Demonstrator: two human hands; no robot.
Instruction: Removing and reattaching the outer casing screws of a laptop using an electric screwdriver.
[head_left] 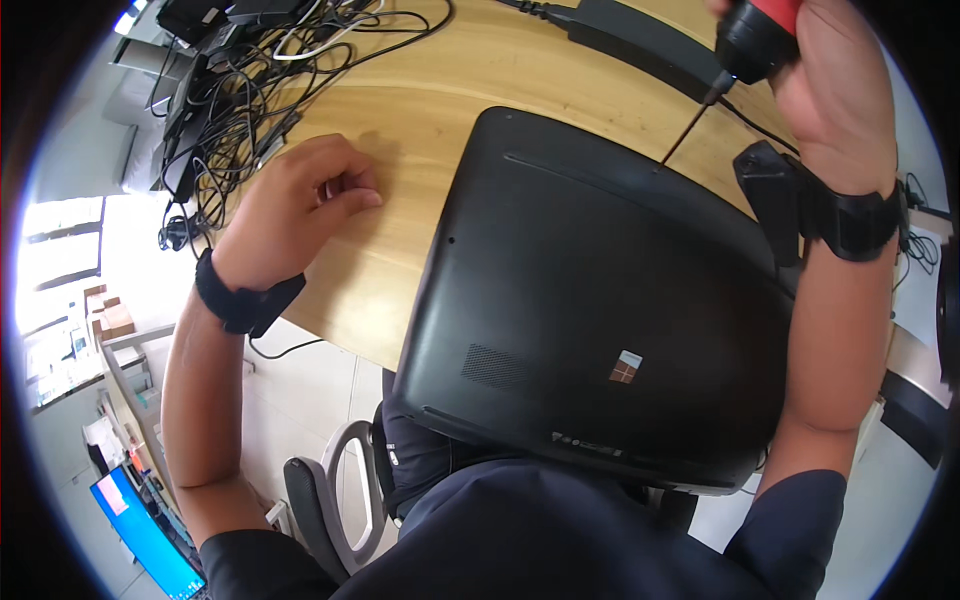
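A black laptop [590, 290] lies bottom side up, its far part over the table and its near edge by my lap. My right hand [835, 105] is closed around a red and black electric screwdriver [752, 45] at the upper right. Its long thin bit slants down to the laptop's far edge, and the tip meets a small spot there. To the left of the laptop, my left hand [300, 200] rests on the table, loosely curled, with nothing visible in it.
Tangled black cables [235, 120] and dark devices crowd the table's far left. Behind the laptop lies a long black power adapter [640, 45] with its cord. A chair armrest [350, 490] is at lower left, near a lit monitor [150, 535].
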